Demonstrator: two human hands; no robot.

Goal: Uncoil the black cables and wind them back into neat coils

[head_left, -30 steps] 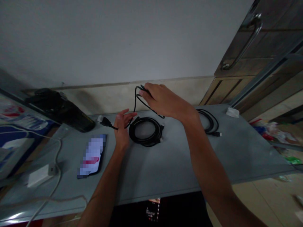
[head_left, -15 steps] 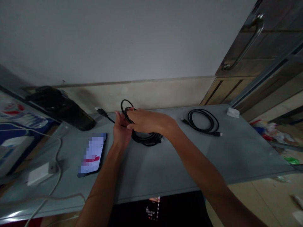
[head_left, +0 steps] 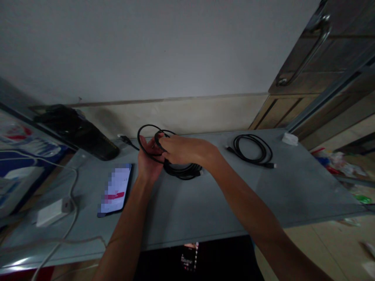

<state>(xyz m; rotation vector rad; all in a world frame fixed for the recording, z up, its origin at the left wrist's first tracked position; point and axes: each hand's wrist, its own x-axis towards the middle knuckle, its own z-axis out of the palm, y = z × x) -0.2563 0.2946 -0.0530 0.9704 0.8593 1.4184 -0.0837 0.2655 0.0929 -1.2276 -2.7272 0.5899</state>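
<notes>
A black cable [head_left: 148, 125] runs in loose loops between my hands above the table's back edge. My left hand [head_left: 149, 158] is palm up, its fingers curled around the cable. From the right, my right hand [head_left: 180, 149] reaches across and grips the loops with bent fingers, partly hiding them. The cable's plug [head_left: 125, 139] sticks out to the left, by a black bottle. Below my right hand lies a black coil [head_left: 184, 171] on the table; whether it belongs to the same cable I cannot tell.
Another coiled black cable [head_left: 254, 158] lies on the grey table [head_left: 205, 210] at right, near a white crumpled piece [head_left: 290, 139]. To the left are a black bottle [head_left: 84, 136], a phone [head_left: 115, 191], a white charger [head_left: 54, 212] and its cord. A wall [head_left: 187, 111] stands behind.
A larger cable loop now stands out to the left, around my left hand's fingers. My left hand's fingers have spread a little; my right hand stays nearly in place.
</notes>
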